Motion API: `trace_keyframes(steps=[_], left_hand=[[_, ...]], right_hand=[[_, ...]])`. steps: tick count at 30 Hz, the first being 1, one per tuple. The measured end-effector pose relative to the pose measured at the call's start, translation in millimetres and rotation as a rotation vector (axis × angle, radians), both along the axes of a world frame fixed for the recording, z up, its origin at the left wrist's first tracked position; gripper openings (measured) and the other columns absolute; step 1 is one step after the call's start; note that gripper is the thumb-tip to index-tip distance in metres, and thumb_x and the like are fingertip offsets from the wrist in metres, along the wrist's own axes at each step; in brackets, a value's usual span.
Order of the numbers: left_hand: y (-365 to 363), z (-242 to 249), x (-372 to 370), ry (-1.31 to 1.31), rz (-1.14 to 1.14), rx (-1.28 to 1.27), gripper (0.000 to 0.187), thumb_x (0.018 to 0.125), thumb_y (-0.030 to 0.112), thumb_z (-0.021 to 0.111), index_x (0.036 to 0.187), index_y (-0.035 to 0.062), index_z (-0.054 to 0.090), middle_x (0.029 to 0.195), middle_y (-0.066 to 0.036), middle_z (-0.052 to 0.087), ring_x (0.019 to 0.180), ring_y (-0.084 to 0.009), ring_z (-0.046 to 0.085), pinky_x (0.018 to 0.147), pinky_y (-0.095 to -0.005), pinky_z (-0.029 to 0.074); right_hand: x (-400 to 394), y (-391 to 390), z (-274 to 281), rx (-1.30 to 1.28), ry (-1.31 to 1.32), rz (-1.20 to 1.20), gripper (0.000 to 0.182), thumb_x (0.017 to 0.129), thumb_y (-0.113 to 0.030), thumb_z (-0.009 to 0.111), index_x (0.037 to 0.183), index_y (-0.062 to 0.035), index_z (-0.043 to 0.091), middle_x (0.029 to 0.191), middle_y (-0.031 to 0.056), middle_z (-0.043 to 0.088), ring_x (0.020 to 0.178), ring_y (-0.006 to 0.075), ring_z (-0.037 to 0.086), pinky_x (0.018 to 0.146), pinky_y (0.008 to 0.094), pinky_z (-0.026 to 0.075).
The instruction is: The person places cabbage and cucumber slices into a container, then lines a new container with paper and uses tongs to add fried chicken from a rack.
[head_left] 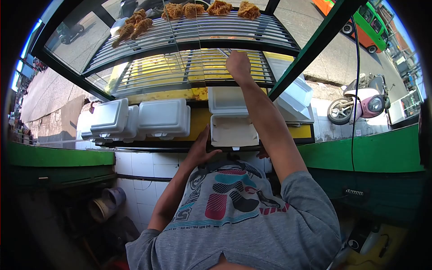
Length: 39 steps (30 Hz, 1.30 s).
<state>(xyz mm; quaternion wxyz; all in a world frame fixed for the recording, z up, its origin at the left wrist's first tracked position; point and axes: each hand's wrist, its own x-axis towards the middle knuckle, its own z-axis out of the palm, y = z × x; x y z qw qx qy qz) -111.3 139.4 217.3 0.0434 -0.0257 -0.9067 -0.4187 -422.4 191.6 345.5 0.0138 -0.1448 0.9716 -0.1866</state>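
Standing at a street cart, the person steadies an open foam box [234,130] with the left hand [200,153], fingers spread and cupped under its near left edge, seemingly so the box sits level at the near edge of the yellow counter [200,118] with its lid [227,99] tipped back. The right hand [237,65] reaches up and away into the glass case, onto the lower wire rack [157,72]; whether its fingers are closed on anything I cannot tell from here. Left of the open box, closed foam boxes [139,118] fill the counter toward its left end, leaving little free room there. Farther up, fried chicken pieces [189,10] line the far edge of the upper rack [225,29], with most of that rack bare. A green post [315,49] bounds the right arm's path on the right side.
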Motion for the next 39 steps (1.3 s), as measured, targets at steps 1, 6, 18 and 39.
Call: trace_keyframes(steps=[1,6,18,39], left_hand=[[-1,-1,1,-0.012,0.009,0.008,0.112,0.073,0.036,0.08,0.149,-0.0039,0.007,0.148,-0.03,0.024,0.138,-0.0421,0.028,0.113,-0.0432,0.027],[-3,-4,-1,-0.061,0.042,0.046,0.113,0.074,0.037,0.08,0.149,-0.0032,0.006,0.15,-0.029,0.022,0.139,-0.0405,0.026,0.113,-0.043,0.026],[-7,-5,-5,-0.082,0.064,0.086,0.121,0.069,0.035,0.084,0.15,0.0026,0.0,0.155,-0.022,0.014,0.144,-0.0356,0.017,0.116,-0.0414,0.019],[85,127,-128,0.554,-0.364,0.01,0.019,0.086,0.01,0.066,0.103,0.0048,0.061,0.095,-0.012,0.064,0.085,-0.0296,0.066,0.075,-0.0366,0.054]], right_hand=[[4,6,-1,0.003,0.011,0.007,0.025,0.089,-0.016,0.059,0.108,-0.0017,0.066,0.11,0.0218,0.055,0.1,0.0362,0.062,0.079,0.0419,0.056],[19,42,6,-0.035,0.038,0.026,0.024,0.088,-0.019,0.062,0.1,0.0015,0.066,0.103,0.0236,0.057,0.089,0.0371,0.065,0.074,0.0426,0.056],[142,158,33,-0.223,0.24,0.146,0.041,0.085,-0.027,0.069,0.111,0.004,0.062,0.101,0.019,0.058,0.084,0.0325,0.065,0.072,0.0411,0.053],[246,281,-9,-0.111,-0.248,0.254,0.049,0.084,-0.029,0.069,0.122,-0.0008,0.058,0.108,0.0177,0.055,0.091,0.0349,0.063,0.077,0.0408,0.053]])
